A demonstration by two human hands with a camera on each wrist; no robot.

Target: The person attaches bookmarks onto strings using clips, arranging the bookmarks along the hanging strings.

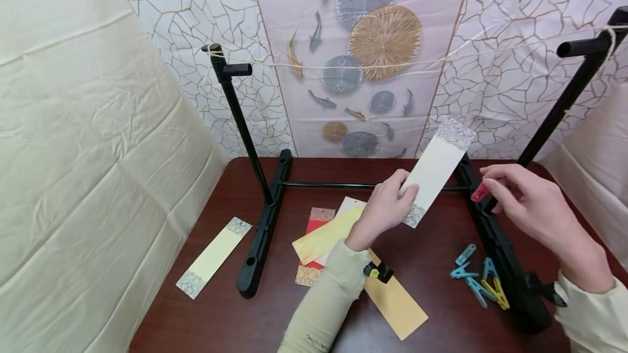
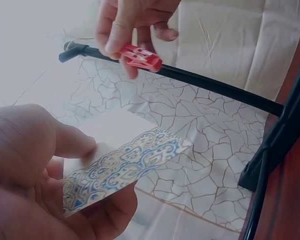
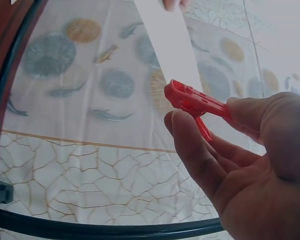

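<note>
The left hand (image 1: 385, 203) grasps the white strip (image 1: 436, 170) near its near end, thumb on the face and fingers behind; the grip is closed to the strip's thickness. The strip is a thin, flat rectangle with a smooth, plain middle and a scalloped, lace-like print at both ends. It is held above the table, slanted with its far end to the right.

The right hand (image 1: 532, 200) grasps the red peg (image 1: 479, 192) between thumb and fingers, which stand apart by the peg's body. The peg is glossy moulded plastic with slotted arms. It is to the right of the white strip, apart from it.

Nearer, four blue pegs (image 1: 465, 255) and a yellow peg (image 1: 498, 294) lie grouped beside the right foot (image 1: 515, 287) of the black tubular frame. Left of these lies a tan strip (image 1: 399, 309), partly under the left sleeve (image 1: 321, 301). Farther left, a mottled yellow strip (image 1: 319, 238) crosses a red strip (image 1: 310, 277). A cream strip (image 1: 211, 260) lies left of the frame.

A thin cord (image 1: 304, 65) spans the frame's posts. The table (image 1: 196, 326) is dark, reddish and smooth. A patterned backdrop (image 1: 196, 20) hangs at the far side.
</note>
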